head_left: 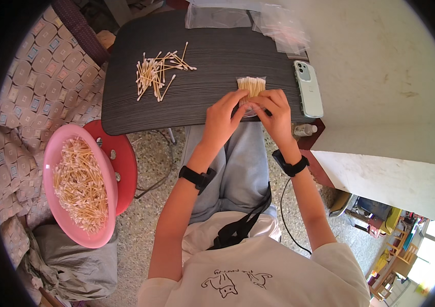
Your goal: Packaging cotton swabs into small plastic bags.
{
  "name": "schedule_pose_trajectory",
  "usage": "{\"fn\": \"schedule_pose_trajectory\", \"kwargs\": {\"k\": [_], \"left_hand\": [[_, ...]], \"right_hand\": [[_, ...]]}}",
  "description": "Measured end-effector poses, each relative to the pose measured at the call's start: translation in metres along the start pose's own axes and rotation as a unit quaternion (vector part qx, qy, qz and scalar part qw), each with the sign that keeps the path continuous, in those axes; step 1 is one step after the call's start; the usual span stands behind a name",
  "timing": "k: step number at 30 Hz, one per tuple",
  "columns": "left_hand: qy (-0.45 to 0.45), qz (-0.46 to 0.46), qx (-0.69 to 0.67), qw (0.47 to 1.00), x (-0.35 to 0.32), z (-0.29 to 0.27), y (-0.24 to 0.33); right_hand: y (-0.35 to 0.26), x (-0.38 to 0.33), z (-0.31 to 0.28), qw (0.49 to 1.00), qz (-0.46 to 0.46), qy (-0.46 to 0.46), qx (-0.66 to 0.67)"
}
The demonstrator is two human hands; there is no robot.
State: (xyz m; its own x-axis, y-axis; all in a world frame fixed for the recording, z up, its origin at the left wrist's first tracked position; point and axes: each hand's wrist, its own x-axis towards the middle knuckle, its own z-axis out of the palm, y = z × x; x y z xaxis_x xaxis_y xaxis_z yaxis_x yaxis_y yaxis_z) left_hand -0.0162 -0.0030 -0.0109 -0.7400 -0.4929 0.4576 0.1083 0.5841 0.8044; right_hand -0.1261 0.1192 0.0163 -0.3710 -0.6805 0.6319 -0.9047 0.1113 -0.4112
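Near the front edge of the dark table, a small clear plastic bag (252,86) filled with a row of cotton swabs lies between my hands. My left hand (223,113) pinches its near end from the left, thumb and fingers close together. From the right, my right hand (274,111) grips the same near end, fingertips almost touching those of the left. The swabs' white tips point away from me, and their lower part is hidden behind my fingers. A loose pile of cotton swabs (152,75) is spread on the table to the left.
The dark table (212,51) carries empty clear bags (281,28) at its far right and a phone (308,89) at its right edge. A pink basin (111,204) full of swabs rests on a red stool (129,179) to the left. A wall borders the right side.
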Motion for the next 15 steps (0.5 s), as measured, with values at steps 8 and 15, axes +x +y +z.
{"fn": "schedule_pose_trajectory", "kwargs": {"k": [8,15], "left_hand": [[0.011,-0.040,-0.081,0.996,0.0057,-0.0006,0.0019],[-0.012,-0.112,-0.117,0.987,0.0079,-0.0038,0.0045]], "right_hand": [[0.0024,-0.0072,0.0033,0.989,0.107,0.002,0.099],[0.0043,-0.0069,0.0027,0.978,0.146,-0.021,0.147]]}}
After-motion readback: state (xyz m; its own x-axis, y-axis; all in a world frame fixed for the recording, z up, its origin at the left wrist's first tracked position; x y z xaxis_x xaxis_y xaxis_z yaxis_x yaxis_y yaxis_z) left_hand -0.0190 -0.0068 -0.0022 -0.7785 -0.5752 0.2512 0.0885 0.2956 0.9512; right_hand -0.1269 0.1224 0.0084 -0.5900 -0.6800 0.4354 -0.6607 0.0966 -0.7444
